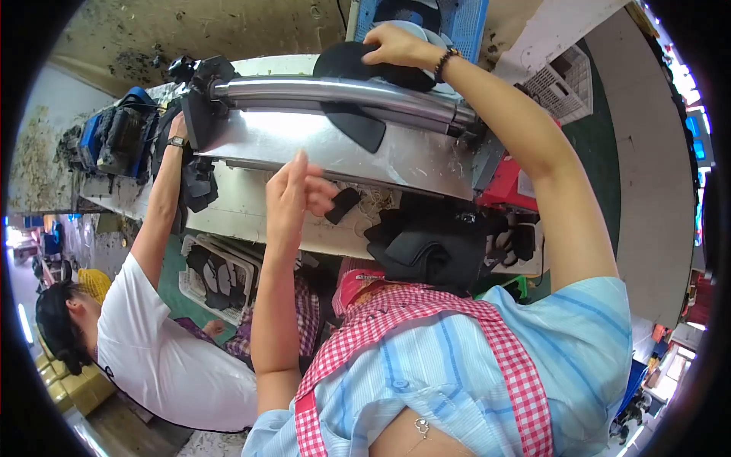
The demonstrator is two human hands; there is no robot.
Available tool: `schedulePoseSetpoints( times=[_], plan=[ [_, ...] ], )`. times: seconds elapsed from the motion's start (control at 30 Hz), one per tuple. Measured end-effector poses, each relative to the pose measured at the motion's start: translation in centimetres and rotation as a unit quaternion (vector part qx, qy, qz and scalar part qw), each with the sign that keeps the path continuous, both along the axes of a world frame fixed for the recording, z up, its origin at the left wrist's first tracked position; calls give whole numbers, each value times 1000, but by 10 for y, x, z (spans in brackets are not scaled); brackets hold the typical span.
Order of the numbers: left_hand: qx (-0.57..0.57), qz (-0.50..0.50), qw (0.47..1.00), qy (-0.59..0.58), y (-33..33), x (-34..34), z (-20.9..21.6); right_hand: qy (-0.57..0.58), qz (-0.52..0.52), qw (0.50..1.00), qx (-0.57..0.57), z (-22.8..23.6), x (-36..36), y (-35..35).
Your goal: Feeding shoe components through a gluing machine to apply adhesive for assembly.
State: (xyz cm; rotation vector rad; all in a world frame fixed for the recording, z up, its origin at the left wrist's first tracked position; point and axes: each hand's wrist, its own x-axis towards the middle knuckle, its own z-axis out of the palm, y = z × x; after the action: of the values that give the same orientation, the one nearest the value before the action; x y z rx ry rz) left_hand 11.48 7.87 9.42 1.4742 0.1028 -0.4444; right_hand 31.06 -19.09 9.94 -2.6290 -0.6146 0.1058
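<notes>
Over the near side of the metal plate (282, 137), my left hand (293, 190) is raised, its fingers apart and slightly blurred, holding nothing. My right hand (396, 47) reaches past the shiny roller (343, 91), with curled fingers and thumb on a flat black piece (339, 61) at the roller's far side; the exact grip is partly hidden. A smaller black rounded piece (358, 126) sticks out on the near side of the roller, lying on the plate.
A blue basket (464, 30) with flat pieces stands behind the roller. Stacked black sheets (434, 244) lie near my apron. A red box (506, 183) is at the right. At left, a co-worker in a white shirt (167, 358) reaches toward black pieces beside the machine. A white crate (221, 278) holds cut pieces.
</notes>
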Motion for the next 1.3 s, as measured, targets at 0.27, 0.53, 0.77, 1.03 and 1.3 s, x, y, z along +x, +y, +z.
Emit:
schedulePoseSetpoints(
  times=[0.27, 0.53, 0.77, 1.03, 1.3],
  plan=[
    [-94, -43, 993, 55, -7, 3, -12, -88, 153, 977, -121, 69, -177, 66],
    [-133, -76, 981, 120, 32, -15, -30, 58, 23, 998, 12, 48, -58, 31],
    [147, -57, 987, -21, -18, -6, -50, 260, 5, 966, -11, -4, 13, 23],
    [351, -202, 868, -288, -116, -94, -113, 175, 131, 965, 146, 65, 100, -14],
    [170, -264, 870, -379, -87, -107, -69, -215, -306, 927, 32, 24, 149, -156]
  ],
)
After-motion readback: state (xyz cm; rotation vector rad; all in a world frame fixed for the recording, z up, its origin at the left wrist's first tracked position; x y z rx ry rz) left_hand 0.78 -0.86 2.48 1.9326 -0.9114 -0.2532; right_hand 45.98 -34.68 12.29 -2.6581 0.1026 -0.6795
